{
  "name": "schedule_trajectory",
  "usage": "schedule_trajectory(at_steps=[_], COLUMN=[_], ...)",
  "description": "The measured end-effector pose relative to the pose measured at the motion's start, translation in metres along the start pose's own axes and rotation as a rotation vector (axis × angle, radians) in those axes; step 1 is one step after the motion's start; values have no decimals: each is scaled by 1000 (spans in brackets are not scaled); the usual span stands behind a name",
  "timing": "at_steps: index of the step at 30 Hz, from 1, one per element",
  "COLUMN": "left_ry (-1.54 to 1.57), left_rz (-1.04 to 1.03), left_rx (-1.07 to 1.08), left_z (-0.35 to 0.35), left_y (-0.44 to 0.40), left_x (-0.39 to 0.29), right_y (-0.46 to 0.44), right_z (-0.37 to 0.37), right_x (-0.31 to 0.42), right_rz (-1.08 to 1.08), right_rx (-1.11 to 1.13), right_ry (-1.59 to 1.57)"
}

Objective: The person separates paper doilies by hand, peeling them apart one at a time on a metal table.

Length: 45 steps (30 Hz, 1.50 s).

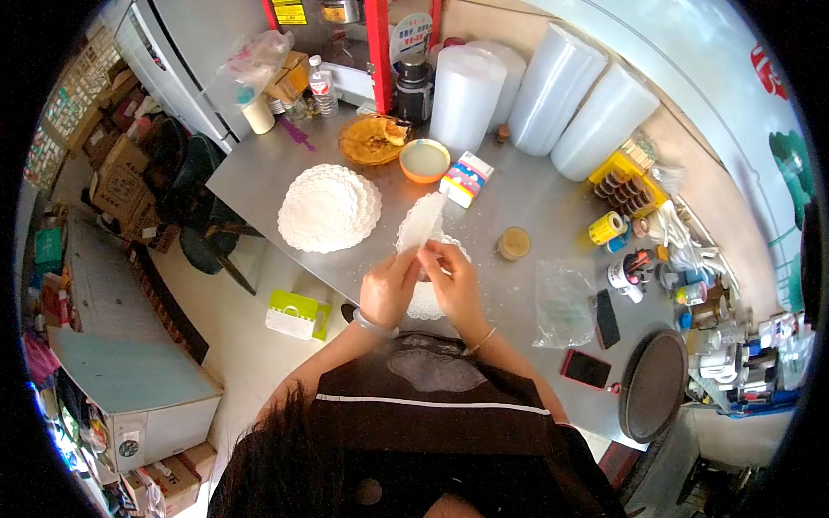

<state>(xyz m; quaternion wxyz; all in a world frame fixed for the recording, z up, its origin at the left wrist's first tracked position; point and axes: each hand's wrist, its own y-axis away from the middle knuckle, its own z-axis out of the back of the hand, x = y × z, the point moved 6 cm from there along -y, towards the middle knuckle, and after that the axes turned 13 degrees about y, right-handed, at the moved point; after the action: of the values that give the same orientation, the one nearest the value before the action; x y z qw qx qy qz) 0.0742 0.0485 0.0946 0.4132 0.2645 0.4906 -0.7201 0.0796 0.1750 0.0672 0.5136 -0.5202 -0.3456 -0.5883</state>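
Observation:
Both of my hands are raised over the near edge of the metal table. Between them they hold a white scalloped paper doily (420,226), which stands up and leans partly folded. My left hand (386,292) pinches its lower edge from the left. My right hand (455,281) closes on the same edge with thumb and fingers. More lacy white paper (425,304) lies on the table just under my hands. To the left is a stack of round white doilies (326,209). What sits between my fingertips is partly hidden.
Beyond my hands stand an orange bowl of pale liquid (425,161), a small box (467,179) and an amber plate (363,142). Right of them are a round tan lid (514,243), a plastic bag (566,302), and two phones (586,369). Tall plastic rolls (467,99) line the back.

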Motion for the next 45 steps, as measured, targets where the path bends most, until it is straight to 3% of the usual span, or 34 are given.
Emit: schedule_trajectory(at_steps=[2,6,11,18,20,23,32,40,45], left_ry=[-82,-309,-338,-386,-319,-283,-139,21,-95], left_rz=[-55,-238,-340,-359,-289,-187,18,31,26], left_rx=[42,240,205,206,169,102,-3,-10,162], left_z=[-2,-7,-12,-15,-11,-8,6,2,-12], left_y=[2,5,4,9,7,8,3,3,3], left_x=[-2,-13,-20,-11,-16,-6,5,11,2], right_y=[-2,-2,-4,-4,-7,-15,-14,-12,-14], right_z=[6,10,6,8,16,36,56,51,40], right_x=[-11,-11,-30,-41,-51,-72,-21,-10,-27], right_rz=[-23,-266,-273,-320,-295,-244,157,152,45], right_rx=[-28,33,54,94,1,-27,-166,-51,56], right_ry=[115,68,-201,-214,-225,186,585,656,501])
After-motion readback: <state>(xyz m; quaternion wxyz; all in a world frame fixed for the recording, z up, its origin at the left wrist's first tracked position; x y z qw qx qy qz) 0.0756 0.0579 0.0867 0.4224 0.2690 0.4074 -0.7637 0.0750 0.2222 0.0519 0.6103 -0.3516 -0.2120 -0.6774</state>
